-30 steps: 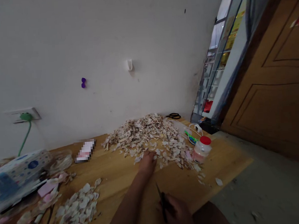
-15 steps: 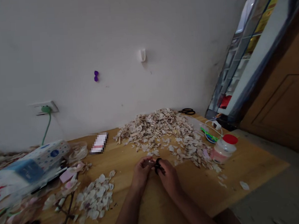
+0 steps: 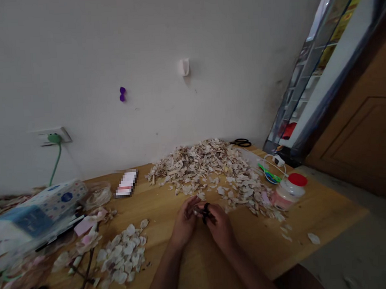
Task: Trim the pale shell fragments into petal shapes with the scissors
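My right hand (image 3: pixel 222 227) grips small black-handled scissors (image 3: pixel 205 213), its fingers through the loops. Close by on the left, my left hand (image 3: pixel 184 223) pinches a small pale flake (image 3: pixel 196 212), mostly hidden by the fingers, at the scissors' tip. Both hands are just above the wooden table (image 3: pixel 200 270). Behind them lies a big heap of dry, whitish-brown, petal-like flakes (image 3: pixel 197 166). A smaller pile of paler, rounder flakes (image 3: pixel 124 253) spreads to the left of my left forearm.
At the right stands a clear jar with a red lid (image 3: pixel 297 180), beside a white cable (image 3: pixel 265 162). Black scissors (image 3: pixel 241 142) lie behind the heap. A phone (image 3: pixel 126 183), a tissue pack (image 3: pixel 49 210) and artificial flowers (image 3: pixel 88 242) occupy the left side.
My left fingers have lifted and spread a little around the flake. The scissors stay in my right hand, close to it. The view has shifted slightly.
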The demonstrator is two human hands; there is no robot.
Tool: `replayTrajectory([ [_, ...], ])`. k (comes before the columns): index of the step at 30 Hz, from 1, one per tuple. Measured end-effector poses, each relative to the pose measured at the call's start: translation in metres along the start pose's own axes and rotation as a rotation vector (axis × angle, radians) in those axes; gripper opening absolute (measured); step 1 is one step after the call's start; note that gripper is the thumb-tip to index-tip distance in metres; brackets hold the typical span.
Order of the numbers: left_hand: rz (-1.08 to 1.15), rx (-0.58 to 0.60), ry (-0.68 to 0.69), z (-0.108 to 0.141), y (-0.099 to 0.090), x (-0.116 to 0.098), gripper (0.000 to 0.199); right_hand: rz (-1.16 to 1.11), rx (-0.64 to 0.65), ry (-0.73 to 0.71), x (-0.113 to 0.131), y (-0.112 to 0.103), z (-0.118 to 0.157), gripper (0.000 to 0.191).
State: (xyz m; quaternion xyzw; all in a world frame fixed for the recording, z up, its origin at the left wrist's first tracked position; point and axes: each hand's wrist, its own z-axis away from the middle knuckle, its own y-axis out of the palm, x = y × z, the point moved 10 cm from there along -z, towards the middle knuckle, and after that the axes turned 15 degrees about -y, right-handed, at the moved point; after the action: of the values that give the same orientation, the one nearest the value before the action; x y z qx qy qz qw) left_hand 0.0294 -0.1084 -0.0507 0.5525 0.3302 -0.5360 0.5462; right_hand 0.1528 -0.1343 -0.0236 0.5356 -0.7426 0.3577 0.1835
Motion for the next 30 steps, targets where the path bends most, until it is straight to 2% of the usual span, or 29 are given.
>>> replayTrajectory([
  [7, -0.049, -0.099, 0.039, 0.002, -0.007, -0.006, 0.039, 0.032, 0.083, -0.052, 0.014, 0.005, -0.005, 0.046],
  [12, -0.099, -0.169, 0.031, 0.001, -0.015, -0.003, 0.03, 0.042, 0.11, -0.053, 0.012, 0.011, -0.002, 0.046],
  [16, -0.242, -0.221, 0.074, 0.005, -0.013, -0.009, 0.023, -0.01, 0.048, 0.031, 0.0, 0.007, 0.001, 0.035],
  [19, -0.299, -0.254, 0.096, 0.009, -0.01, -0.014, 0.022, -0.118, -0.027, 0.225, -0.021, 0.002, 0.007, 0.023],
  [21, -0.264, -0.252, 0.07, 0.009, -0.009, -0.012, 0.025, -0.179, -0.096, 0.331, -0.032, -0.002, 0.01, 0.026],
  [24, -0.183, -0.226, 0.013, 0.004, -0.009, -0.004, 0.028, -0.223, -0.162, 0.369, -0.037, -0.008, 0.011, 0.03],
  [30, -0.164, -0.244, -0.009, -0.002, -0.018, 0.005, 0.028, -0.223, -0.168, 0.355, -0.038, -0.006, 0.011, 0.029],
])
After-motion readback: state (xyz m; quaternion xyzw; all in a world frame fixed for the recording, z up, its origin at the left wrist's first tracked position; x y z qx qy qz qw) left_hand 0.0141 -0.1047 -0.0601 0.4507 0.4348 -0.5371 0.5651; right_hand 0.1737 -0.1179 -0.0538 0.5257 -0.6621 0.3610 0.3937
